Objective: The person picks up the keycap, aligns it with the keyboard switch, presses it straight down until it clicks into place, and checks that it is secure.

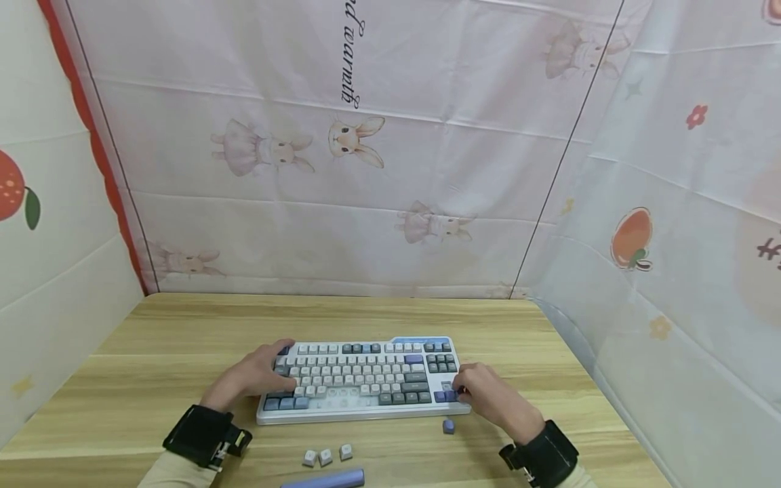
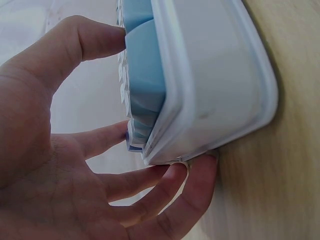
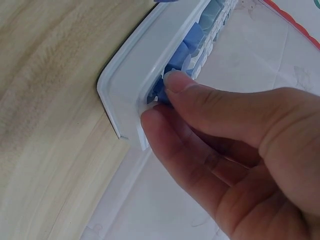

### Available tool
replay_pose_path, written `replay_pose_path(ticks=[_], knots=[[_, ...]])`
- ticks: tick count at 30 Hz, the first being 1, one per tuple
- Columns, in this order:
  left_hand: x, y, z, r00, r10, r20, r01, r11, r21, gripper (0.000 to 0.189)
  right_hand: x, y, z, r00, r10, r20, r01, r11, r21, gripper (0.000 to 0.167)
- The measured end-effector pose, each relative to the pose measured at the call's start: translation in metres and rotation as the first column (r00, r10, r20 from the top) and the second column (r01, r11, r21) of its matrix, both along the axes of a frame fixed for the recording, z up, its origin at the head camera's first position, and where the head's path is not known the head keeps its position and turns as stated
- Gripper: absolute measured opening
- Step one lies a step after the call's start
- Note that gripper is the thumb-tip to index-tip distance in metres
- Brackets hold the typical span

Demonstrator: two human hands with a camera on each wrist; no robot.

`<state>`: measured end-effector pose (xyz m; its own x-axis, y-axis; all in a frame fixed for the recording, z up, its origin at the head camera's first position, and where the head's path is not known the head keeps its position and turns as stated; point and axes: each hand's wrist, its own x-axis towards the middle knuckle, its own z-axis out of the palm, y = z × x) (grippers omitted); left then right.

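A white keyboard with white, grey and blue keycaps lies on the table. My left hand holds its left end, thumb over the keys and the other fingers along the side and back corner. In the left wrist view, light blue keycaps show beside the thumb. At the lower right corner of the keyboard, my right hand pinches a blue keycap between thumb and forefinger, largely hidden by the fingertips. Part of the lower key rows has no caps, leaving a pale bare patch.
In front of the keyboard lies a loose blue keycap. Three white keycaps sit nearer to me, beside a long blue-purple spacebar cap. Printed cloth encloses the wooden table at the back and sides.
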<state>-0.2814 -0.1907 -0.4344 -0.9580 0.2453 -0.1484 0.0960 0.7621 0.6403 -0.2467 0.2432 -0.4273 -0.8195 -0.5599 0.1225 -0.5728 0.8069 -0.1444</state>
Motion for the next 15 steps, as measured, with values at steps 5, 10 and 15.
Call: replay_pose_path(ticks=[5, 10, 15], knots=[[0.0000, 0.0000, -0.0001, 1.000, 0.004, 0.003, -0.004, 1.000, -0.002, 0.091, 0.0002, -0.0007, 0.0000, 1.000, -0.002, 0.004, 0.002, 1.000, -0.014, 0.013], [-0.0001, 0.0002, -0.0001, 1.000, 0.007, 0.005, -0.007, 1.000, -0.001, 0.091, -0.0003, -0.0007, -0.0004, 1.000, -0.007, -0.008, 0.007, 0.999, -0.045, 0.013], [-0.0001, 0.0005, 0.0003, 1.000, 0.008, 0.006, -0.008, 1.000, -0.003, 0.092, -0.0012, 0.0001, -0.0005, 1.000, 0.005, -0.026, -0.007, 0.998, -0.065, 0.014]])
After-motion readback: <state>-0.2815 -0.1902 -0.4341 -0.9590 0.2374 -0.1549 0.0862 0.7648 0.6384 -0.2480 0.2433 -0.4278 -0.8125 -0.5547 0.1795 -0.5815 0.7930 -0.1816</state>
